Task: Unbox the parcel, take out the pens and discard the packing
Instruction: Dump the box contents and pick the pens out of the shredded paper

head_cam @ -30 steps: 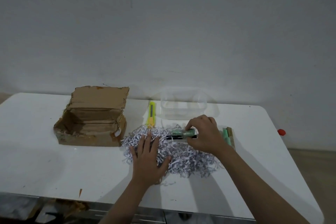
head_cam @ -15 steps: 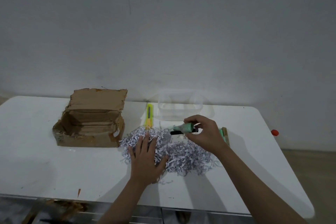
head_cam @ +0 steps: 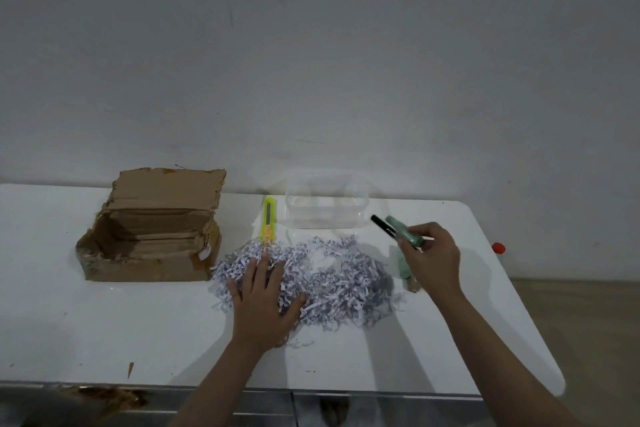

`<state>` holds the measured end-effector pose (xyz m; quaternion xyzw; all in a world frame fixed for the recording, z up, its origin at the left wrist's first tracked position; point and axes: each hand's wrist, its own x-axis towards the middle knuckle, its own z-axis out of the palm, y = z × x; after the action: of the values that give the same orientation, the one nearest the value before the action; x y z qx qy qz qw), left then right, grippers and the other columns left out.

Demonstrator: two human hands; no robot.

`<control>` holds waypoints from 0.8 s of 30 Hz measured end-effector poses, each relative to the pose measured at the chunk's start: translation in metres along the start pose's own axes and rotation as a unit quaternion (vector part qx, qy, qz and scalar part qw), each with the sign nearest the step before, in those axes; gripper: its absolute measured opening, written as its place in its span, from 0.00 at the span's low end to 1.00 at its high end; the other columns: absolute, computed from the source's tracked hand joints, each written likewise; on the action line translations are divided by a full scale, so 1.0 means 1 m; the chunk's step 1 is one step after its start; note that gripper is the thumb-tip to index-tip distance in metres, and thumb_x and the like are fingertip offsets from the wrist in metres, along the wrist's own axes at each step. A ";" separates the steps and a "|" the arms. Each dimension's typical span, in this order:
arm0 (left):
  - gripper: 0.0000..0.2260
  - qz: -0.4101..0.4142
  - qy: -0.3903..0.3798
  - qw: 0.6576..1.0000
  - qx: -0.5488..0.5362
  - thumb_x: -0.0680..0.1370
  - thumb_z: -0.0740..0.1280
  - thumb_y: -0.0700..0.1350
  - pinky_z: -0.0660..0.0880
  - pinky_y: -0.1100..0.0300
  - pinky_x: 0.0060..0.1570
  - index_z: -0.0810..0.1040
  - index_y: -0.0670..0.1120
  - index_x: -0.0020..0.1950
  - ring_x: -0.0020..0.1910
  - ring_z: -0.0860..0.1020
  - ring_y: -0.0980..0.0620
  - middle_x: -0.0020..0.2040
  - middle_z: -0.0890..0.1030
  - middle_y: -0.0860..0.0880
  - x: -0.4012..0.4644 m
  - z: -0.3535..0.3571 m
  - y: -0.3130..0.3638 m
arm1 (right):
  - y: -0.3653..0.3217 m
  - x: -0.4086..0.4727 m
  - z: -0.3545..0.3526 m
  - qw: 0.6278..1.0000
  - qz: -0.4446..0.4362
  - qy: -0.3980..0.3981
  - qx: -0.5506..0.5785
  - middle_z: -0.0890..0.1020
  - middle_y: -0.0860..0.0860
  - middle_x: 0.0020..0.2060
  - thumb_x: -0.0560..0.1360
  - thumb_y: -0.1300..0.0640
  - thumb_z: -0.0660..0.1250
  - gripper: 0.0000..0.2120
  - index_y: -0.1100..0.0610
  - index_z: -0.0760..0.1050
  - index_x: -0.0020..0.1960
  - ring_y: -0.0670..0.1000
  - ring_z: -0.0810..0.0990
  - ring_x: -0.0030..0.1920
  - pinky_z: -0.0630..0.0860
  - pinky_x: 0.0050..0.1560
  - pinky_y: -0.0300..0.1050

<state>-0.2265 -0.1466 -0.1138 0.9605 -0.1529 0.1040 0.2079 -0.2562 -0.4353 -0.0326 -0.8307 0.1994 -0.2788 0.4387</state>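
Right of the frame's centre, the right hand (head_cam: 431, 262) pinches two pens (head_cam: 398, 230) together, lifted above the white table (head_cam: 104, 322). One pen is black and slim, the other pale green and thicker; they lie side by side, angled with their free ends up and to the left, toward the clear plastic container (head_cam: 325, 210) that stands at the table's far edge. Their lower ends are hidden in the curled fingers.

At lower centre the left hand (head_cam: 265, 302) lies flat with fingers spread on the left part of a heap of shredded white paper (head_cam: 332, 284), which spreads across the table's middle. A yellow utility knife (head_cam: 268, 220) lies just behind the heap, its near end touching the shreds. In the left of the frame sits the open, torn cardboard box (head_cam: 152, 232), flap raised. Just below the right hand's fingers a pale green object (head_cam: 405, 269) rests at the heap's right edge; what it is I cannot tell.
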 end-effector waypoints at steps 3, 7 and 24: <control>0.34 0.002 -0.001 1.000 0.003 0.73 0.50 0.71 0.43 0.33 0.68 0.68 0.52 0.71 0.75 0.58 0.43 0.74 0.66 0.47 -0.001 -0.005 -0.003 | 0.026 0.005 -0.007 0.996 0.061 0.042 -0.044 0.80 0.55 0.43 0.69 0.57 0.74 0.09 0.58 0.75 0.45 0.54 0.77 0.43 0.68 0.41 0.42; 0.33 0.010 0.006 1.000 -0.001 0.74 0.49 0.70 0.44 0.35 0.69 0.70 0.51 0.70 0.74 0.60 0.44 0.71 0.69 0.48 -0.001 -0.010 -0.004 | 0.045 0.003 -0.007 0.990 0.114 0.053 -0.069 0.80 0.55 0.40 0.71 0.57 0.73 0.10 0.59 0.73 0.44 0.57 0.78 0.42 0.68 0.41 0.43; 0.36 -0.072 0.080 0.990 -0.091 0.75 0.50 0.69 0.54 0.39 0.70 0.67 0.43 0.71 0.75 0.55 0.38 0.75 0.59 0.38 0.017 -0.018 -0.012 | 0.012 -0.010 0.038 0.970 -0.132 -0.190 -0.068 0.77 0.53 0.61 0.74 0.46 0.64 0.21 0.57 0.74 0.62 0.52 0.73 0.63 0.69 0.64 0.49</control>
<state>-0.2090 -0.1326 -0.0978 0.9347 -0.0748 0.1509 0.3131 -0.2406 -0.4128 -0.0625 -0.9152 0.0195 -0.1568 0.3707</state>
